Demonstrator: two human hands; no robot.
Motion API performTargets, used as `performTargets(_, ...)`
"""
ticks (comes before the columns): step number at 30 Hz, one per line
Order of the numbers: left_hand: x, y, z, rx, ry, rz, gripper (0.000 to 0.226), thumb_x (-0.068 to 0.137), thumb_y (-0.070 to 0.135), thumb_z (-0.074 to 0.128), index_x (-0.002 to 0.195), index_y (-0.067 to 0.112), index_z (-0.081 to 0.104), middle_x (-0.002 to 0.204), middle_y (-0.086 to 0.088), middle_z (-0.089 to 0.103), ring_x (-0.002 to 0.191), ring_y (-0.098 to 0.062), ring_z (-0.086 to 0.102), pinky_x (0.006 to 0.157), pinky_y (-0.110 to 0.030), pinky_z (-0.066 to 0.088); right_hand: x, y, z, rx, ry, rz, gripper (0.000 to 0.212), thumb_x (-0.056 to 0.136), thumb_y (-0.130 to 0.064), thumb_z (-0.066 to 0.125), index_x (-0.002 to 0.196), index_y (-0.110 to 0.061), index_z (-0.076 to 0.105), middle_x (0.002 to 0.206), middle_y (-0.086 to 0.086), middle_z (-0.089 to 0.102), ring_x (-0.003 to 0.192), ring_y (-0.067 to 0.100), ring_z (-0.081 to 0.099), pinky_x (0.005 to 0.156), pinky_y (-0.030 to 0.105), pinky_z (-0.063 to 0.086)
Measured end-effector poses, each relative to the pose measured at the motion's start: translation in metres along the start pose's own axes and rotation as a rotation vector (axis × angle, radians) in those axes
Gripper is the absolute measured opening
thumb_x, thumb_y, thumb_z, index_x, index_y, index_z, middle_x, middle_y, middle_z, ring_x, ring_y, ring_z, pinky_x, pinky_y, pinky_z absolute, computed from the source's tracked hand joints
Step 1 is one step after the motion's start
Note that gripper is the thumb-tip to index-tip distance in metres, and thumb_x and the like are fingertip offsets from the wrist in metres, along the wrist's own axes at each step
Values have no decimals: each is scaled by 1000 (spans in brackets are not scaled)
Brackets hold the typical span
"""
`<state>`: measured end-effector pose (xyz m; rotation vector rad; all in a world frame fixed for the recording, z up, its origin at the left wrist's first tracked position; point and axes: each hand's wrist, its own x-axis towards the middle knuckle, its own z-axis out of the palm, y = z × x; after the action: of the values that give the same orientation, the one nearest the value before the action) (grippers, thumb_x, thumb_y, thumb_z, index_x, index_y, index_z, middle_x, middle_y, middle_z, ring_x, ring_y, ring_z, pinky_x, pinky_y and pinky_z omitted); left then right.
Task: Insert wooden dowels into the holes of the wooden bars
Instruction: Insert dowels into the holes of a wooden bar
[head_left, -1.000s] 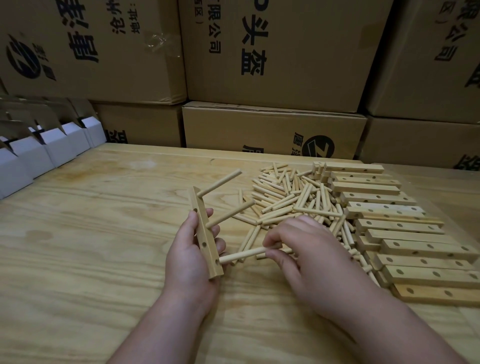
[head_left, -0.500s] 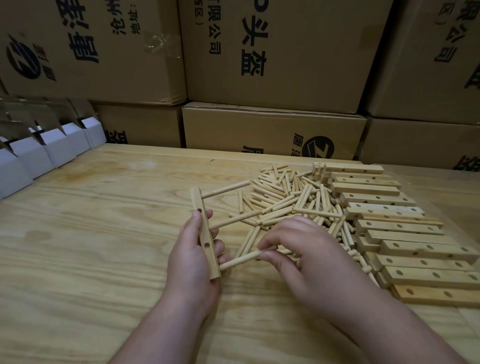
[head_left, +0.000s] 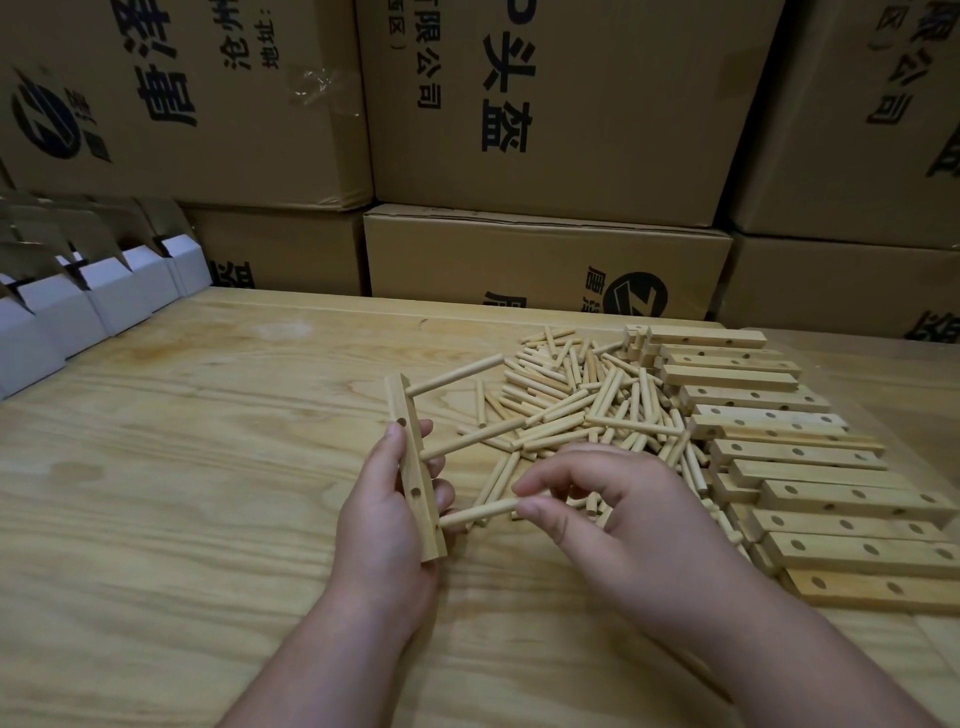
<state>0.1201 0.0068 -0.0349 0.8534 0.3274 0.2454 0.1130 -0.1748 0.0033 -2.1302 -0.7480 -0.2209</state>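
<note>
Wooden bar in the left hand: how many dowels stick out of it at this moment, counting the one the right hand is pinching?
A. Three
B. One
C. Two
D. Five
A. The bar held by the left hand carries a top dowel, a middle dowel, and a bottom dowel that the right hand pinches at its free end.

2 bare forearms end in bare hands (head_left: 384, 514), with no sleeves, rings or watch apparently visible.
</note>
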Motion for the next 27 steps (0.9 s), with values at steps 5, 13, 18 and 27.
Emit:
performTargets(5, 1, 0, -1, -19, 3, 1, 28, 100, 41, 52, 96, 22, 72, 67, 2, 52, 46, -11, 41, 41, -23, 34, -1, -2, 0, 54, 13, 4, 8, 86, -22, 77, 92, -28, 78, 90, -20, 70, 94, 0, 63, 78, 9, 45)
performTargets(13, 1, 0, -1, -66, -45, -31, 31, 102, 44, 49, 104, 20, 69, 68, 2, 51, 47, -12, 39, 41, -24, 34, 1, 4, 2, 39, 7, 93, 9, 86, -29, 76, 93, -34, 77, 91, -20, 70, 92, 1, 63, 78, 14, 48)
performTargets(18, -1, -4, 2, -60, -64, -44, 34, 102, 43, 49, 100, 19, 72, 67, 0, 52, 46, -11, 42, 39, -24, 36, 1, 5, 6, -124, -96, 26, 13, 88, -38, 72, 99, -34, 76, 93, -25, 65, 93, -2, 61, 79, 15, 47)
performTargets(27, -5, -5, 5, -50, -53, -21, 33, 103, 41, 48, 99, 18, 70, 65, 0, 51, 45, -12, 40, 34, -23, 33, -2, -3, 24, -217, -139, -39, 15, 96, -32, 56, 105, -33, 68, 94, -20, 56, 94, 0, 53, 80, 17, 43)
